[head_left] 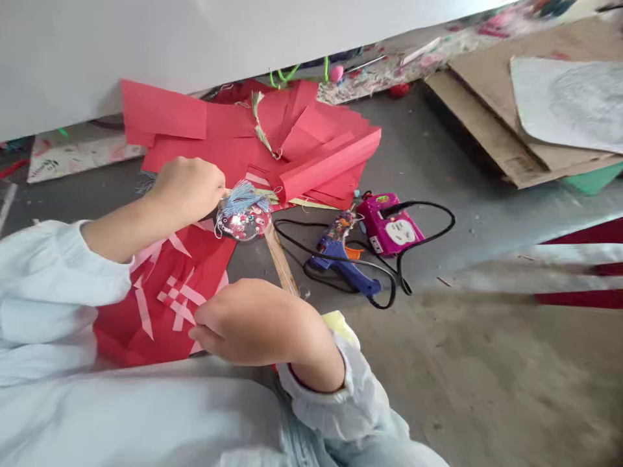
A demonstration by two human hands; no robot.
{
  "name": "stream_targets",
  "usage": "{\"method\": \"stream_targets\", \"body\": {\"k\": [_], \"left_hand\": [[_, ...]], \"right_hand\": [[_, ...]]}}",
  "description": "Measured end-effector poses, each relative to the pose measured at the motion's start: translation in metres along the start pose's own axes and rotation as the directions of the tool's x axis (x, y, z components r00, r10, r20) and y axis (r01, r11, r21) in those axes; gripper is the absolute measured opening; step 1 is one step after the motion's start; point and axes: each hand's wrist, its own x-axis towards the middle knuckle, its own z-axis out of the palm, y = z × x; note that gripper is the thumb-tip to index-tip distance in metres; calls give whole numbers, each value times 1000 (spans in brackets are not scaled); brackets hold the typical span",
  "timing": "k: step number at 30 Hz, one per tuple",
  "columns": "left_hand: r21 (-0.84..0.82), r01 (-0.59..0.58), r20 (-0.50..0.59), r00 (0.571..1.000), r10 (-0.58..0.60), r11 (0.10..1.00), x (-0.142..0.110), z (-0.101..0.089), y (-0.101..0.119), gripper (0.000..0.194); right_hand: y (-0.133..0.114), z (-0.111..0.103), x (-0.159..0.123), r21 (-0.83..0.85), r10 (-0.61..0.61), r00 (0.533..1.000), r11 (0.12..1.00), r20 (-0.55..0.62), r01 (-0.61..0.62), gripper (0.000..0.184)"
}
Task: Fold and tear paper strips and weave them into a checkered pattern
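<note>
My left hand [187, 187] is closed in a fist, its fingertips right beside a light blue tassel [244, 198]; what they pinch, if anything, is hidden. Under the tassel is a round, clear piece filled with small red and white bits [243, 226]. My right hand [260, 322] is curled shut, thumb and fingers together over the edge of pink paper strips [182, 298], partly woven, on red paper [117, 331]. Whatever it grips does not show. A flat wooden stick [281, 259] slants down behind my right hand.
Stacked red paper [195, 155] covers the back of the grey table, with a pale green tassel [261, 126] on top. To the right lie a blue glue gun [348, 266], a magenta power box [392, 227] and a looping black cord [445, 211]. Cardboard [477, 123] juts over at right.
</note>
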Motion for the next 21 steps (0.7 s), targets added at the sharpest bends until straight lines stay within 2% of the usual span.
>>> {"method": "stream_targets", "body": {"k": [4, 8, 12, 17, 21], "left_hand": [[-2, 66, -76, 995, -66, 998, -4, -2, 0, 34], [-77, 20, -130, 991, -30, 997, -6, 2, -3, 26], [-141, -59, -122, 992, 42, 988, -8, 3, -2, 19], [-214, -146, -135, 984, 119, 966, -11, -5, 8, 22], [-205, -177, -52, 984, 170, 963, -14, -8, 19, 18]], "right_hand": [[8, 1, -5, 9, 36, 996, 999, -84, -35, 33], [14, 2, -6, -18, 157, 977, 987, -143, -161, 35], [17, 3, -3, -1, 218, 968, 976, -121, -219, 36], [17, 1, -2, 35, 321, 944, 947, -73, -319, 37], [18, -2, -3, 49, 410, 909, 912, -81, -407, 38]]}}
